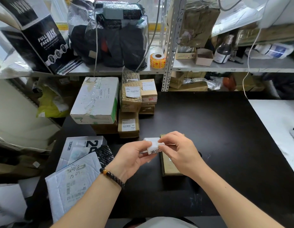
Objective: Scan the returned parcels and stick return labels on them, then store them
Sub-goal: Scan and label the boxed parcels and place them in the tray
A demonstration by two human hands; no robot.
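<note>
The left hand [131, 155] at 9 o'clock and the right hand [177, 150] at 3 pinch the label [153, 148] in their fingers [167, 139], over the parcel [169, 168] on the bench [208, 120] at the label's 5 o'clock; best to peel slowly, then smooth it flat without creases.

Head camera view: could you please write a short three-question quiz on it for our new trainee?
1. True or false: the white return label is already stuck on the brown parcel.
2. Where does the orange label roll stand? A: on the shelf; B: on the floor; C: on the brown parcel.
3. Fill in: the bead bracelet is on the ___ wrist.
Key: 1 false, the left hand and right hand pinch it between them; 2 A; 3 left.
</note>
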